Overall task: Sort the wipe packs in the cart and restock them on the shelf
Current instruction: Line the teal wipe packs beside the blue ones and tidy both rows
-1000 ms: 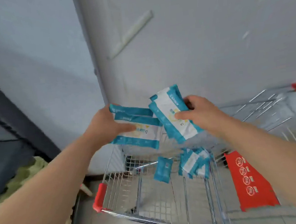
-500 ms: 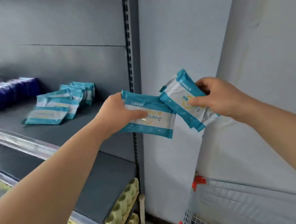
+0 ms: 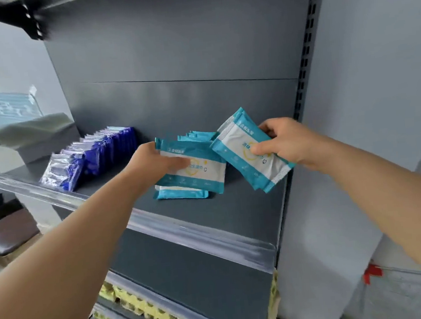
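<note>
My left hand (image 3: 150, 162) grips a teal and white wipe pack (image 3: 197, 172) just above the dark grey shelf (image 3: 230, 211), over a pile of like teal packs (image 3: 182, 193) lying there. My right hand (image 3: 287, 143) holds a second teal pack (image 3: 244, 151), tilted, to the right of the pile and above the shelf's right end. A row of dark blue wipe packs (image 3: 96, 157) stands and leans at the shelf's left part. Only a red corner of the cart (image 3: 372, 273) shows at the lower right.
Yellow egg trays (image 3: 152, 314) fill the shelf below. A clear price rail (image 3: 198, 233) runs along the shelf's front edge. A white wall and pillar (image 3: 367, 92) stand to the right. A white box (image 3: 30, 140) and a dark stool (image 3: 8, 232) are at the left.
The view swung from the cart to the shelf. Both hands carried their teal packs left and forward over the shelf; the left pack now hovers above the teal pile.
</note>
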Demonstrator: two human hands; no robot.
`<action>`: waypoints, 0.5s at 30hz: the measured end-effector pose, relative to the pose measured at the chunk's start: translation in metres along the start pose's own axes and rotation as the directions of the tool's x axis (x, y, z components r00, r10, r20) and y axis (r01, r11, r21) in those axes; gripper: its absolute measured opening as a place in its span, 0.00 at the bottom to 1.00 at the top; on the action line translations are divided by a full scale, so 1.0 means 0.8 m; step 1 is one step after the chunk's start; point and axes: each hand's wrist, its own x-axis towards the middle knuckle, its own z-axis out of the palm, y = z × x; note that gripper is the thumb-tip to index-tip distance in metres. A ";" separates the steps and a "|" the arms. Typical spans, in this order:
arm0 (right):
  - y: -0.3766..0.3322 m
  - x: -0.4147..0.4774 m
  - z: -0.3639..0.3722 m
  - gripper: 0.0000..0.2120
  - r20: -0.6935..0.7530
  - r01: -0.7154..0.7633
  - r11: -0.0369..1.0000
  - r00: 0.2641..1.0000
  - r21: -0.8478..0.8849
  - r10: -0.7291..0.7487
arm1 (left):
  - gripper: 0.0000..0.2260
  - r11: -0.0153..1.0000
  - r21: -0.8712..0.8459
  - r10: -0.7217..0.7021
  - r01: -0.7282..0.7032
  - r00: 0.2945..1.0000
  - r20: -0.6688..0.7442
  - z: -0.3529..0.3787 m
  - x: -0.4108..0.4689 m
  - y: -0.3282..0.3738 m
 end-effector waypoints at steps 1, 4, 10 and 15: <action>-0.002 0.008 0.011 0.10 0.017 -0.028 1.000 0.999 0.006 0.027 | 0.10 0.999 -0.015 -0.031 0.031 0.999 0.018 -0.005 0.012 -0.015; -0.004 0.029 0.038 0.12 0.106 -0.110 0.994 0.988 -0.005 0.110 | 0.14 0.994 -0.014 -0.103 0.104 0.992 0.066 -0.010 0.049 -0.060; 0.010 0.066 0.068 0.12 0.228 -0.179 0.981 0.954 -0.080 0.193 | 0.23 0.986 0.034 -0.164 0.160 0.967 0.193 -0.017 0.104 -0.106; 0.015 0.092 0.079 0.14 0.330 -0.162 0.981 0.925 -0.104 0.188 | 0.21 0.996 0.081 -0.046 0.035 0.990 0.135 -0.009 0.127 -0.101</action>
